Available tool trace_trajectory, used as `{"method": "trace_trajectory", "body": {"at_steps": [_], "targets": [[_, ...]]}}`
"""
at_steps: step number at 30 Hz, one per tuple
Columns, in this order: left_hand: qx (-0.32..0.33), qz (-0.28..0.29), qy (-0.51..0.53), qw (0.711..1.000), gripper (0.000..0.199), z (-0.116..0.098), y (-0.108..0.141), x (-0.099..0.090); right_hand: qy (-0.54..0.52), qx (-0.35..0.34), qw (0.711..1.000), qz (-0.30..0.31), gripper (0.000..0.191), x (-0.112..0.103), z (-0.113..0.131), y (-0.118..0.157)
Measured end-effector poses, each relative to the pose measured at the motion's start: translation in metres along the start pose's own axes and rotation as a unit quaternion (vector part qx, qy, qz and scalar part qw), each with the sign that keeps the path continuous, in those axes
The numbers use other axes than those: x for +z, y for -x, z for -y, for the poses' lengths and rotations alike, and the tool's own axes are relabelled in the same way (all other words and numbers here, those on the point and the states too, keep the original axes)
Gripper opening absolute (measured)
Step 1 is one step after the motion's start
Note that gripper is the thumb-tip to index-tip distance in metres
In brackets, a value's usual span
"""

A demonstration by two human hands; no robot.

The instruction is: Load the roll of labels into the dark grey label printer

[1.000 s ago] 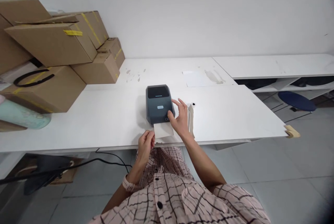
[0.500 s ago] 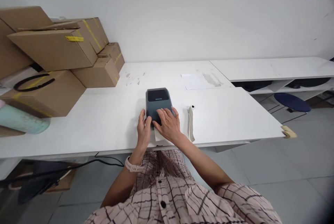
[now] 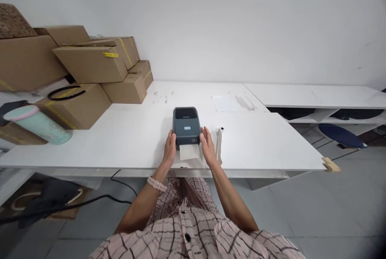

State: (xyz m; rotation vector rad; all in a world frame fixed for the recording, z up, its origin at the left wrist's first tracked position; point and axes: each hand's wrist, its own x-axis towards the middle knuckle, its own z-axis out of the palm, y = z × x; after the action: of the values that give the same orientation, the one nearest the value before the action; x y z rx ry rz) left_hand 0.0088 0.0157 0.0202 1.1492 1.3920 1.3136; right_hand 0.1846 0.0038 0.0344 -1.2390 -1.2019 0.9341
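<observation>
A small dark grey label printer (image 3: pixel 186 125) stands on the white table (image 3: pixel 259 142) in front of me. A white label (image 3: pixel 189 151) sticks out of its front slot. My left hand (image 3: pixel 169 149) lies flat against the printer's left side. On the printer's right side rests my right hand (image 3: pixel 207 145), fingers stretched forward. Both hands flank the label without holding it. A pale strip of backing paper (image 3: pixel 218 145) lies just right of my right hand.
Cardboard boxes (image 3: pixel 87 66) are stacked at the table's left end, with a mint green bottle (image 3: pixel 39 125) lying near them. A white sheet (image 3: pixel 224 103) lies farther back. A black cable (image 3: pixel 120 180) hangs below the table. Blue stools (image 3: pixel 340 134) stand under a shelf at right.
My right hand came off the top of the printer and went to its right side. My left hand moved from the label's corner to the printer's left side. The view tilted up slightly.
</observation>
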Motion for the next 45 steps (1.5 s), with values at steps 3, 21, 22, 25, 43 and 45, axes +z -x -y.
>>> {"method": "trace_trajectory", "body": {"at_steps": [3, 21, 22, 25, 43, 45], "targets": [[0.006, -0.009, -0.018, 1.000, 0.075, 0.000, 0.000, 0.002, -0.020, 0.006, 1.000, 0.003, 0.069, 0.005, -0.005, -0.001], [0.067, -0.035, -0.001, 0.997, 0.043, -0.046, -0.070, -0.005, 0.054, -0.123, 0.991, 0.010, 0.079, 0.026, 0.060, -0.098], [0.037, -0.048, -0.030, 0.998, 0.042, -0.041, -0.077, -0.004, 0.065, -0.135, 0.989, 0.000, 0.081, 0.031, 0.064, -0.113], [-0.037, -0.057, -0.129, 0.989, 0.051, -0.022, -0.092, -0.002, 0.094, -0.149, 0.984, -0.022, 0.085, 0.042, 0.074, -0.155], [-0.046, 0.010, -0.269, 0.962, 0.032, -0.012, -0.110, 0.001, 0.422, -0.125, 0.829, 0.346, 0.101, 0.071, 0.009, -0.183], [-0.049, 0.009, -0.260, 0.964, 0.035, -0.011, -0.111, 0.000, 0.447, -0.121, 0.808, 0.365, 0.110, 0.070, 0.014, -0.184]]}}
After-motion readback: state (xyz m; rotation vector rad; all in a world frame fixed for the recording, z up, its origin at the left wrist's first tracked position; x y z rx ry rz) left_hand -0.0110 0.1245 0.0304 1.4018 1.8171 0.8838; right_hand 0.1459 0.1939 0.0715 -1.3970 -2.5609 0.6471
